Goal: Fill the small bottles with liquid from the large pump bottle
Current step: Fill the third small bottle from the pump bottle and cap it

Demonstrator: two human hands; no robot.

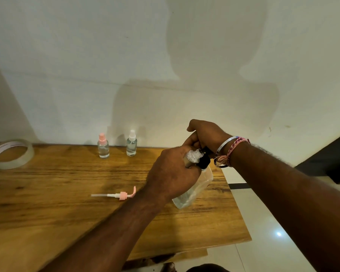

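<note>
Both hands are working close together above the table's right end: the left hand [173, 173] is gripping the neck of the large clear plastic bottle [194, 188], tilted with its base on the wooden table [47, 193], while the right hand [206, 136] is curling its fingers around something dark at the mouth, partly hidden. Foam is showing there. Just left of the hands, a pink pump head with its white tube [116, 195] is lying flat. Farther beyond, two small capped bottles, pink-topped [103, 147] and white-topped [131, 144], are standing. Tilting further could spill liquid.

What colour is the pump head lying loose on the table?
Pink, with a white stem and tube; seen in the head view.
</note>
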